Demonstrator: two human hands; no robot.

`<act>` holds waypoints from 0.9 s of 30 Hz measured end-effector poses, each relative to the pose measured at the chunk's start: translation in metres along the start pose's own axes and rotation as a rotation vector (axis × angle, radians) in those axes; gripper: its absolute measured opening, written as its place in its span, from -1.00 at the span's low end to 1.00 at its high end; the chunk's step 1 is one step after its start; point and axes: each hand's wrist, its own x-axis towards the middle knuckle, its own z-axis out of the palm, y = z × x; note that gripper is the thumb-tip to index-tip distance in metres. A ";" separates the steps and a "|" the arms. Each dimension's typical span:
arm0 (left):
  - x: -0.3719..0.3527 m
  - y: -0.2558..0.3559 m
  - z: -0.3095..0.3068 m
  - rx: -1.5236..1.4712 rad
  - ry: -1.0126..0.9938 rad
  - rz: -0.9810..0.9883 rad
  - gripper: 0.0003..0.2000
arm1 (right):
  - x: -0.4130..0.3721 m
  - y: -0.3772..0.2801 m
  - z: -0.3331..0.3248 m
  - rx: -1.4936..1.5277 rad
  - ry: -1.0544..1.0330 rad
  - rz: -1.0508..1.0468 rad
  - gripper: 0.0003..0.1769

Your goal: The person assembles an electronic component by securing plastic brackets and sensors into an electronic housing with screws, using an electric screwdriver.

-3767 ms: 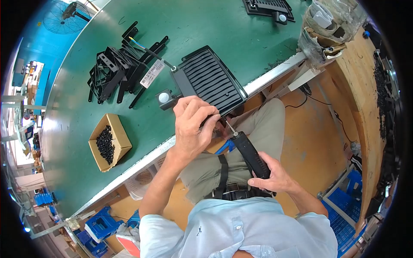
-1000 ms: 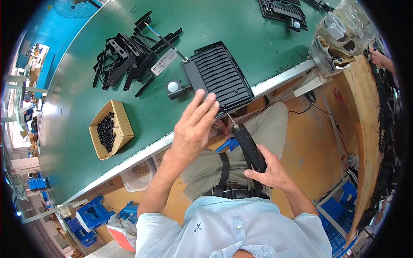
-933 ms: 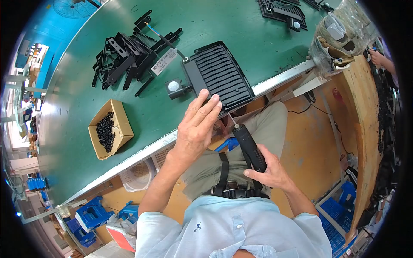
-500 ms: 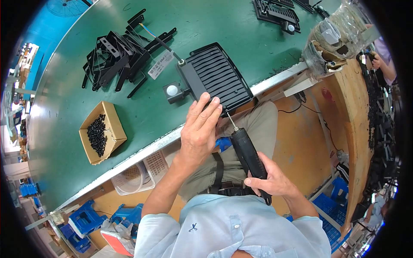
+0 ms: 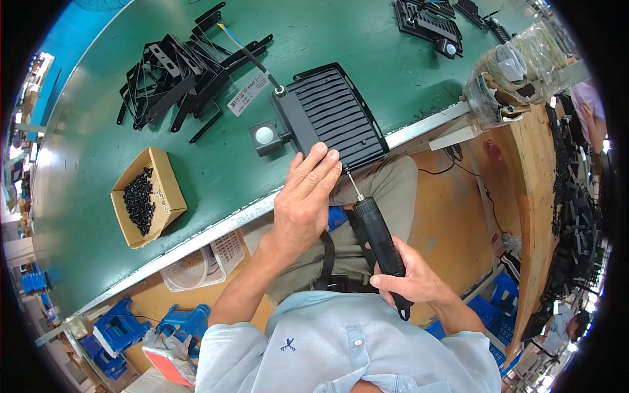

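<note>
A black floodlight (image 5: 335, 116) with a ribbed back lies at the table's edge, its motion sensor (image 5: 265, 137) on the left side and a cable with a white label (image 5: 249, 93) at its far end. My left hand (image 5: 303, 203) rests on the floodlight's near corner, fingers stretched out flat and holding nothing. My right hand (image 5: 414, 275) is wrapped round a black electric screwdriver (image 5: 379, 239). The screwdriver's bit points at the floodlight's near edge, close to my left fingertips; the screw there is too small to make out.
To the left stands a cardboard box (image 5: 171, 200) of black screws (image 5: 139, 202). Black metal brackets (image 5: 171, 82) are heaped behind it. More floodlights (image 5: 429, 23) lie at the far right, near a plastic-wrapped bundle (image 5: 501, 72) at the table's corner. A person's arm (image 5: 593, 121) shows at the right.
The view has shifted slightly. My left hand stays on the floodlight and the screwdriver's bit stays at its near edge, with hardly any visible movement.
</note>
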 end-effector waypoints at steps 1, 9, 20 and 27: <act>0.000 0.000 0.000 -0.004 -0.001 0.003 -0.61 | 0.000 -0.001 0.001 0.009 -0.006 -0.001 -0.45; -0.004 -0.007 0.004 -0.013 0.036 0.100 -0.55 | -0.005 -0.004 -0.002 0.293 -0.125 0.034 -0.29; -0.023 0.007 -0.004 0.325 0.116 0.375 -0.75 | -0.073 0.051 -0.033 -0.890 0.319 -0.105 -0.01; 0.023 0.001 -0.095 0.345 0.304 0.393 -0.70 | -0.050 0.043 0.002 -0.762 0.227 0.068 0.07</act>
